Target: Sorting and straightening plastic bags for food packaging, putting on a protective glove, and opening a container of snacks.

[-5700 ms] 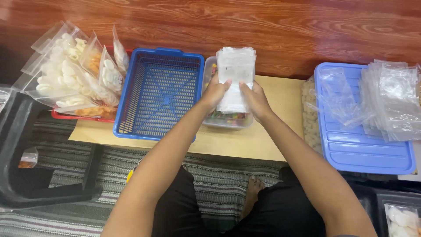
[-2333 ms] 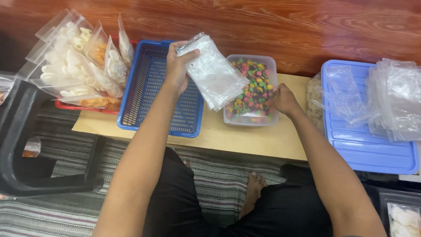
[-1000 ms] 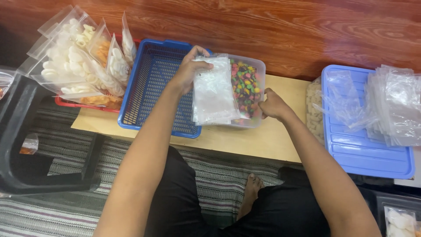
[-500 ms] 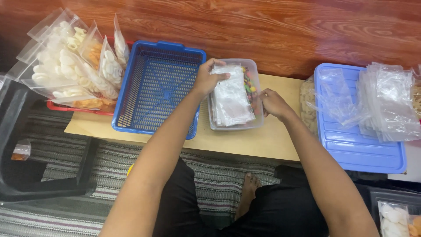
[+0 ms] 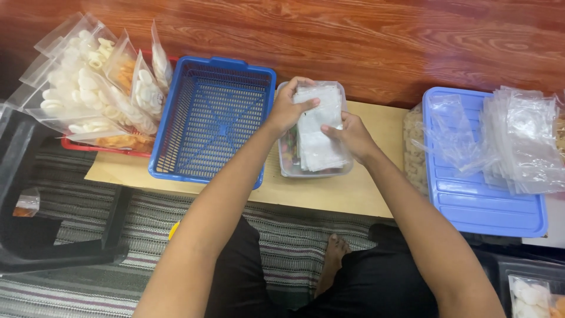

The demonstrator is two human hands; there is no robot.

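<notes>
You sit at a low wooden table [image 5: 353, 200] set against a red-brown wall, with a striped rug [image 5: 118, 277] under your legs. On your right a blue lid [image 5: 482, 206] covers a big tub and carries a loose stack of empty clear bags [image 5: 524, 141]. On your left stands an empty blue basket [image 5: 212, 118], and beyond it a pile of filled bags [image 5: 94, 88] of pale and orange snacks rests on a red tray [image 5: 112, 148].

Between basket and lid sits a clear tub [image 5: 288, 168] of coloured sweets. Both your hands meet over it on one small clear bag [image 5: 318, 129]. Your left hand [image 5: 289, 109] is closed on the bag's top left edge, thumb across its face. Your right hand [image 5: 352, 134] pinches its right side, fingers curled behind. The bag hangs just above the sweets and hides most of them; whether its mouth is open you cannot tell from here.

By my reading, you are at the readying step: bag gripped, held over the tub, nothing visibly in it. The next move calls for parting the bag's mouth with both thumbs and keeping it over the tub so stray sweets fall back in.
</notes>
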